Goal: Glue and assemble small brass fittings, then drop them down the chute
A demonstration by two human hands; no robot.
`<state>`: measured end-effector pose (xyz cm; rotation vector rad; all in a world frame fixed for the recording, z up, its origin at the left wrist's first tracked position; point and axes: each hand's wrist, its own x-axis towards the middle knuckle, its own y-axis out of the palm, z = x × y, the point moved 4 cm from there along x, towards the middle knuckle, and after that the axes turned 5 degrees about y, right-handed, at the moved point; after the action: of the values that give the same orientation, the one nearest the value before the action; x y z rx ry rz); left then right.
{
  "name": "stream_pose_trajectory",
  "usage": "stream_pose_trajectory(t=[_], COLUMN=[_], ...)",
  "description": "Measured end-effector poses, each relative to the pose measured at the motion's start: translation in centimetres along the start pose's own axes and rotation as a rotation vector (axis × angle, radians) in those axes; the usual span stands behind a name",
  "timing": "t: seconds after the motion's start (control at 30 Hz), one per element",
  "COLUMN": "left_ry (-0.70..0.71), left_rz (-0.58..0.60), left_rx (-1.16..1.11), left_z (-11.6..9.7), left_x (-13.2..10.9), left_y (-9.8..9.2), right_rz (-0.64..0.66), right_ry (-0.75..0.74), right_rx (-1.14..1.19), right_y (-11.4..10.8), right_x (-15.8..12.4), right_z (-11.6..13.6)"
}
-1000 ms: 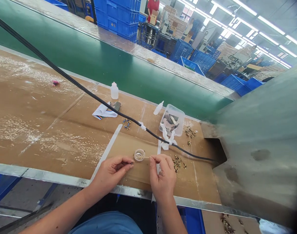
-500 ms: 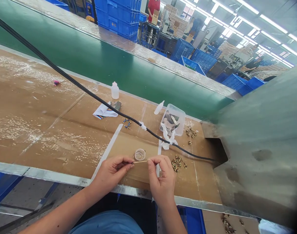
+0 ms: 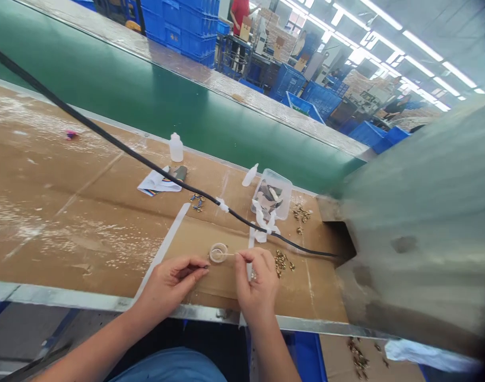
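My right hand (image 3: 260,278) is closed in a pinch on a thin pale stick (image 3: 228,254). The stick points left, with its tip at the small clear round cup (image 3: 218,260); whether it touches what is inside I cannot tell. Left of the cup, my left hand (image 3: 174,281) pinches thumb and forefinger together on a tiny dark piece, too small to name. Just right of my right hand lies a pile of small brass-coloured parts (image 3: 282,261). Blue-and-brass pieces (image 3: 197,201) lie farther back to the left.
A clear plastic box (image 3: 284,209) holds grey scraps, with white tissue (image 3: 262,225) at its front. Two white bottles (image 3: 176,148) (image 3: 250,175) stand and lean near the green belt (image 3: 226,132). A black cable (image 3: 118,146) crosses above the cardboard-covered bench. A metal housing (image 3: 401,228) rises at right.
My right hand has drawn the stick away from my left fingertips, and its tip is now at the cup. My left hand keeps its pinch. The whole view has shifted slightly.
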<state>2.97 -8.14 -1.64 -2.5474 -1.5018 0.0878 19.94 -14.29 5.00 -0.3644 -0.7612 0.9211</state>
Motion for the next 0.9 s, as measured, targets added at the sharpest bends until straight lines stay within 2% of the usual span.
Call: stream_pose_trajectory(t=[0.23, 0.33, 0.47, 0.6, 0.9], left_ry=[0.031, 0.031, 0.045, 0.062, 0.013], left_rz=[-0.029, -0.033, -0.06, -0.067, -0.034], left_rx=[0.096, 0.151, 0.167, 0.112, 0.095], left_z=[0.0, -0.3, -0.2, 0.3, 1.8], left_x=[0.5, 0.5, 0.4, 0.3, 0.1], left_y=[-0.5, -0.6, -0.7, -0.5, -0.5], right_rz=[0.116, 0.1, 0.003, 0.053, 0.189], right_ry=[-0.021, 0.066, 0.25, 0.293, 0.203], right_rx=[-0.086, -0.053, -0.164, -0.266, -0.276], right_y=[1.0, -0.5, -3.6, -4.8, -4.4], right_x=[-0.8, -1.4, -2.2, -2.7, -2.3], right_z=[-0.3, -2.0, -6.0, -8.5, -7.8])
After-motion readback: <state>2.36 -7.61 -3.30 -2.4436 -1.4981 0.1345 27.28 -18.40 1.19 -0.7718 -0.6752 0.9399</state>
